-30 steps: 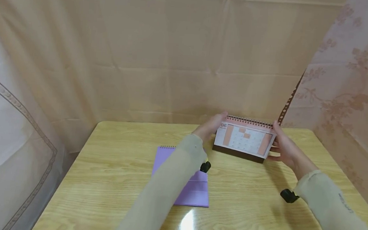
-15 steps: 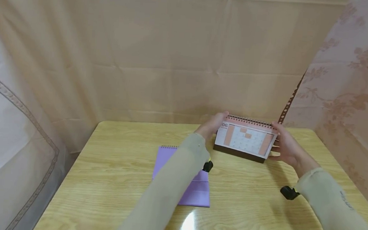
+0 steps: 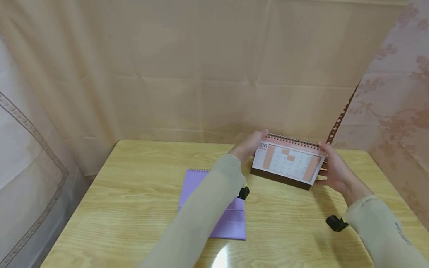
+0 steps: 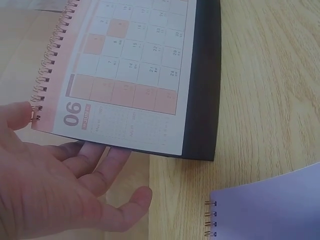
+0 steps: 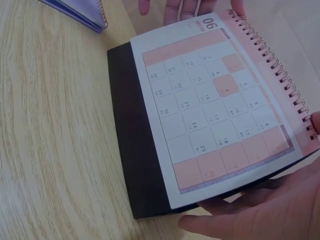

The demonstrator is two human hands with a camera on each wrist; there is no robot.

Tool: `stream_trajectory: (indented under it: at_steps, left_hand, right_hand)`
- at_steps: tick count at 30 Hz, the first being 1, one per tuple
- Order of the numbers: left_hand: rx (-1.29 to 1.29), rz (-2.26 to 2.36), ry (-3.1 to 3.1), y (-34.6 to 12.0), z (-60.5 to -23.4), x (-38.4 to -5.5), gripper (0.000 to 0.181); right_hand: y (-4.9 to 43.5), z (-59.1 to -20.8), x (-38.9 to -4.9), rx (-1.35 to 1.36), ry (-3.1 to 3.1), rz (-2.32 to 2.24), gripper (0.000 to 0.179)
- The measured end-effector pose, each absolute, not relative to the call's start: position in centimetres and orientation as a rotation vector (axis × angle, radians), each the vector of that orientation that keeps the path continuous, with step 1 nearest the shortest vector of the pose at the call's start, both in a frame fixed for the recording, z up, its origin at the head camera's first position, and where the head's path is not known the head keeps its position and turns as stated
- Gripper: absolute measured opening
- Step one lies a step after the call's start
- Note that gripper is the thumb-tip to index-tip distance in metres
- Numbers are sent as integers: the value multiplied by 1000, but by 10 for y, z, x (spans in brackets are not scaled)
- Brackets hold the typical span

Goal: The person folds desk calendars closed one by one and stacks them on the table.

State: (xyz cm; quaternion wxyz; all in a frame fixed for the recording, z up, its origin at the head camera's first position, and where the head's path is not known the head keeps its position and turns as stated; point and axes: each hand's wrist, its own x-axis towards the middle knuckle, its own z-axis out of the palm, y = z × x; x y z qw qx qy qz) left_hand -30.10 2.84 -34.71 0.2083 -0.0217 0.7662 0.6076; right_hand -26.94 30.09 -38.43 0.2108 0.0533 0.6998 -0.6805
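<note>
A spiral-bound desk calendar (image 3: pixel 289 161) with a black base leans back near the table's far right, its page marked 06. My left hand (image 3: pixel 249 146) holds its left end; in the left wrist view the thumb lies at the wire spiral while other fingers (image 4: pixel 92 162) reach behind the page. At the opposite end my right hand (image 3: pixel 336 172) grips the calendar, thumb by the spiral and fingers partly hidden behind. Whether the base touches the table cannot be told. Beneath my left forearm lies a purple spiral-bound item (image 3: pixel 230 225), partly covered by the sleeve.
The wooden table (image 3: pixel 131 194) has rounded far corners. A beige curtain (image 3: pixel 189 66) hangs right behind it, with a floral cloth (image 3: pixel 418 102) on the right and a white cloth (image 3: pixel 12 144) on the left. Small black devices (image 3: pixel 337 223) sit at both wrists.
</note>
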Motion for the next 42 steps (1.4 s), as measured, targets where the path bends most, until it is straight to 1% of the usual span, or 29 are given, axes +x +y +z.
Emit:
stream_trajectory:
  at_steps: [3,10,16,22,31,35,40,42]
  left_hand:
    - [-56,1689,2132,28,-347,-301,54]
    - [-71,1709,2126,28,-346,-301,54]
    - [-85,1732,2109,25,-346,-299,54]
    - [-69,1722,2116,25,-346,-299,55]
    - [-33,1691,2146,24,-347,-300,54]
    - [-40,1690,2148,23,-347,-301,53]
    - [-50,1722,2119,22,-349,-302,51]
    - [-41,1730,2111,23,-350,-303,51]
  right_hand:
    - [301,-385,-270,151,1935,-1889,91]
    - [305,-382,-272,159,1901,-1874,77]
    - [304,-381,-272,178,1857,-1874,82]
    - [303,-379,-273,183,1855,-1909,75]
    - [302,-379,-273,185,1857,-1901,77]
    - [302,-378,-274,180,1858,-1893,82]
    - [301,-378,-275,198,1835,-1906,75]
    - [301,-379,-275,205,1832,-1907,76]
